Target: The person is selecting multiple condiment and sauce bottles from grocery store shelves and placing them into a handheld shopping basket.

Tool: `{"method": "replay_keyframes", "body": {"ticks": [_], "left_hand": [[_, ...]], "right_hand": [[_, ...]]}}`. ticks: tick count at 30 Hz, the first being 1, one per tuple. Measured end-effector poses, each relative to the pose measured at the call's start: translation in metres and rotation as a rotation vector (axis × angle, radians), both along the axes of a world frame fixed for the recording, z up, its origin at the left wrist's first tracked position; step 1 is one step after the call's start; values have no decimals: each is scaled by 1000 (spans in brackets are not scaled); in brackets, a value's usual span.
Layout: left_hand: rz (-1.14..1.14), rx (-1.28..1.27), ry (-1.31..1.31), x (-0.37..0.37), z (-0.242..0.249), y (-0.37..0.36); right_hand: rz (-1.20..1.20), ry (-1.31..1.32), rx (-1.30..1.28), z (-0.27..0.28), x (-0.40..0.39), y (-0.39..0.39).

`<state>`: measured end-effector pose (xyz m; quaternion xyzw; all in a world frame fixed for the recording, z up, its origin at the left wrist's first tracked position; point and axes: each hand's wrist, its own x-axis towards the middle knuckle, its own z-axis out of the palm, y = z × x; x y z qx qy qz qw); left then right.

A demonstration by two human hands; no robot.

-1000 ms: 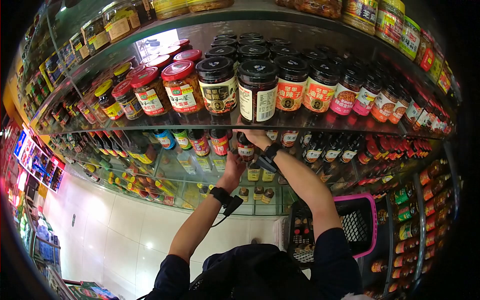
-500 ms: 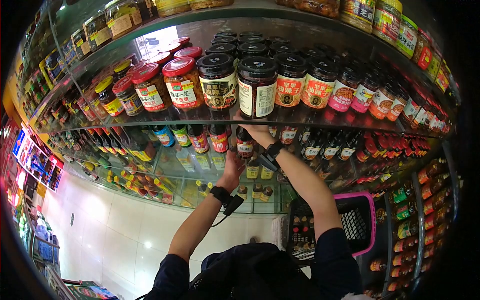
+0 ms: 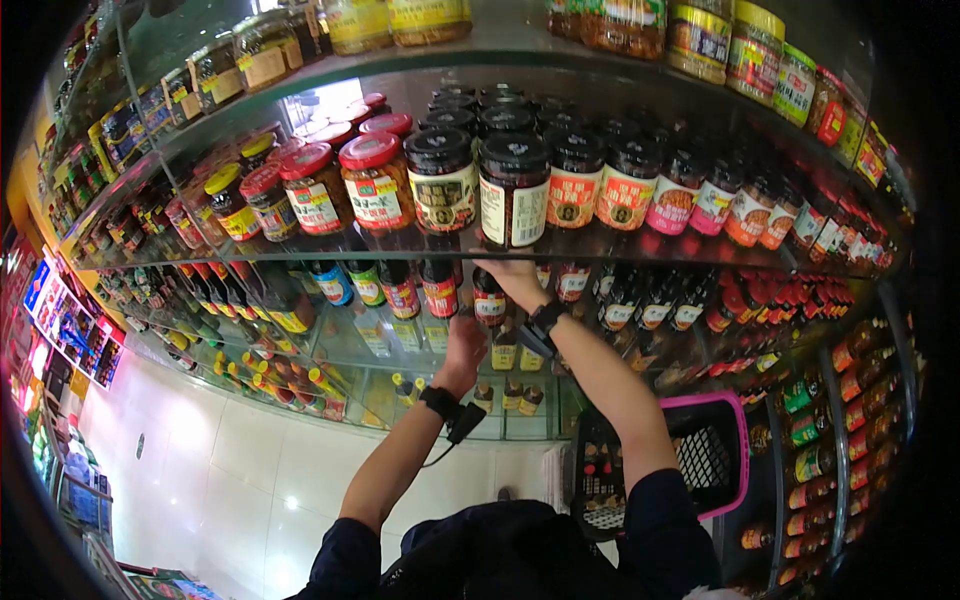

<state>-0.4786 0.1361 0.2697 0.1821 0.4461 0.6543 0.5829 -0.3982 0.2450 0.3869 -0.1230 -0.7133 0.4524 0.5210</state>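
Observation:
My right hand point(image 3: 515, 279) is raised at the edge of the glass shelf point(image 3: 340, 252), just below a black-lidded jar point(image 3: 513, 190) whose pale back label faces out. Its fingertips are hidden at the shelf edge. Lower and to the left, my left hand point(image 3: 464, 347) is beside a small dark bottle point(image 3: 490, 297) on the shelf below; its fingers are mostly hidden by the hand and the bottle. Next to the black-lidded jar stand a cream-labelled jar point(image 3: 441, 185) and an orange-labelled jar point(image 3: 576, 190).
Red-lidded jars point(image 3: 376, 185) stand on the left of the middle shelf. More jars point(image 3: 700, 40) line the top shelf. A black basket with a pink rim point(image 3: 745, 455) holds bottles at the lower right. Packed racks point(image 3: 810, 460) stand beyond it.
The view has shifted slightly, with the shelves appearing lower. My left hand's fingers have folded more out of sight beside the small bottle. My right hand remains under the black-lidded jar.

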Motion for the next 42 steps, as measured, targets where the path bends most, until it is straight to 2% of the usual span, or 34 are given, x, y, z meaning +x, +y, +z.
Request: {"method": "replay_keyframes", "body": {"ticks": [3,6,7,9,11,13,15,17,19,23,25,26,28,30,32,35,37,40,42], "left_hand": [[9,-25,-32,-2,1,-12],[37,11,-83,-1,18,-35],[50,22,-128,-2,22,-43],[53,55,-165,-9,23,-56],[44,76,-209,-12,27,-69],[101,75,-232,-13,41,-87],[104,69,-215,-11,44,-101],[111,75,-278,-9,29,-120],[82,104,-324,-6,-8,-130],[113,-184,-340,29,-62,-155],[44,-270,-415,46,-105,-176],[45,-272,-416,54,-107,-185],[55,-429,-465,72,-102,-205],[67,-414,-451,85,-104,-207],[97,-375,-441,98,-104,-207],[108,-305,-399,123,-109,-204],[120,-286,-414,152,-112,-200],[176,-337,-401,211,-112,-195],[183,-336,-427,254,-117,-196]], "right_hand": [[-150,-81,43,4,8,-16],[-212,82,135,-1,6,-20],[-285,53,195,-3,7,-20],[-394,45,134,2,14,-36],[-308,15,-33,1,27,-58],[-500,89,118,-17,32,-76],[-444,101,31,-33,47,-106],[-387,100,-84,-59,62,-146],[-382,-25,-208,-111,78,-178],[-457,-32,-567,-226,115,-236],[-531,-139,-567,-261,138,-264],[-591,-240,-565,-270,145,-271],[-578,-174,-617,-279,159,-278],[-564,-108,-668,-277,173,-280],[-529,-144,-542,-278,186,-272],[-435,-140,-580,-285,212,-266],[-416,-163,-604,-294,235,-267],[-280,-148,-776,-298,285,-266],[-304,-228,-840,-293,328,-272]]}}
